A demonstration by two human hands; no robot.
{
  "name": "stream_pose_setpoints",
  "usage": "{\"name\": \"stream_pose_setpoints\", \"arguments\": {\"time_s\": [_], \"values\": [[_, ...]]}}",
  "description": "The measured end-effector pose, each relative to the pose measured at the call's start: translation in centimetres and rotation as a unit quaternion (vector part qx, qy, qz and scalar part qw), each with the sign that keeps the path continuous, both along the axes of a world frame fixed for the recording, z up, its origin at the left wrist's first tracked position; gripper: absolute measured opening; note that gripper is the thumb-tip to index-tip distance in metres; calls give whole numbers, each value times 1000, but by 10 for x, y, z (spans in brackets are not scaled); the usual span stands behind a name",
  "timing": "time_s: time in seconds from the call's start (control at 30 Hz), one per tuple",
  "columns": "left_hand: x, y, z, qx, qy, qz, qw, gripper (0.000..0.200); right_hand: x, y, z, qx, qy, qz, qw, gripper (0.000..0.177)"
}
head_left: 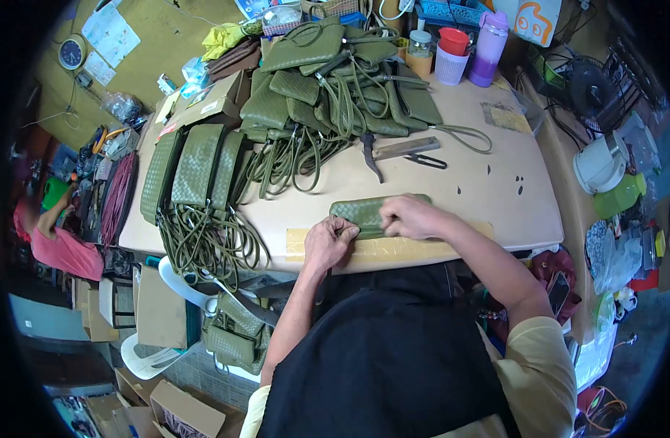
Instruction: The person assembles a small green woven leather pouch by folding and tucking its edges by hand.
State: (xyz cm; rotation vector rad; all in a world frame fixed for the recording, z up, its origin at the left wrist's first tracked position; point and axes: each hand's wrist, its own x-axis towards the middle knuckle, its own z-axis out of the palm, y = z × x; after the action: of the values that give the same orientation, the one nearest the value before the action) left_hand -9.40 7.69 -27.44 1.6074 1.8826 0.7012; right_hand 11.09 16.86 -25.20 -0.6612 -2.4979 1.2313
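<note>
A green woven pouch (365,211) lies flat at the table's near edge, partly over a strip of tan tape. At its lower left corner, my left hand (330,243) pinches the edge with thumb and finger. My right hand (411,217) is closed over the pouch's right part, its fingers curled in; what they hold, if anything, is hidden. Beyond the pouch lie a hammer (404,149) and a small black tool (427,160).
A large heap of green pouches with straps (298,87) fills the table's back. Stacked pouches (197,164) stand at the left, their straps hanging over the edge. Cups and a purple bottle (488,50) stand at the back right. Another person in pink (64,252) is far left.
</note>
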Motion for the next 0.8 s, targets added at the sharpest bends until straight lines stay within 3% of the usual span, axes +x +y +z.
{"name": "stream_pose_setpoints", "arguments": {"time_s": [0.07, 0.13, 0.2, 0.27, 0.33, 0.4, 0.47, 0.53, 0.63, 0.8], "values": [[0, 0, 1, 5, -9, -6, 1000, 22, 26, 5, 8, -15, -91, -67, 993, 18], [0, 2, 3, -15, -25, -10, 1000, 20, 43, 8, 10, -42, -101, -78, 991, 19], [6, -2, 12, -38, -44, -8, 998, 18, 53, 6, 12, 2, -126, -76, 989, 17], [24, -10, 30, 141, 225, 7, 964, 16, 53, 2, 11, 17, -122, -79, 989, 16], [39, -11, 28, 268, 219, -40, 937, 18, 52, 0, 10, 33, -113, -86, 989, 15], [54, -8, 7, 279, 122, -132, 943, 13, 52, -1, 10, 53, -114, -90, 988, 14], [56, -1, 1, 248, 105, -130, 954, 9, 54, 4, 9, 32, -108, -87, 990, 13], [54, 4, 4, 131, 76, -101, 983, 13, 54, 2, 12, 9, -101, -88, 991, 13], [54, 13, 6, 119, 76, -93, 986, 17, 33, -6, 29, 41, 8, -90, 995, 13], [49, 16, 4, 67, 61, -107, 990, 18, 45, -8, 6, 36, -38, -54, 997, 15]]}}
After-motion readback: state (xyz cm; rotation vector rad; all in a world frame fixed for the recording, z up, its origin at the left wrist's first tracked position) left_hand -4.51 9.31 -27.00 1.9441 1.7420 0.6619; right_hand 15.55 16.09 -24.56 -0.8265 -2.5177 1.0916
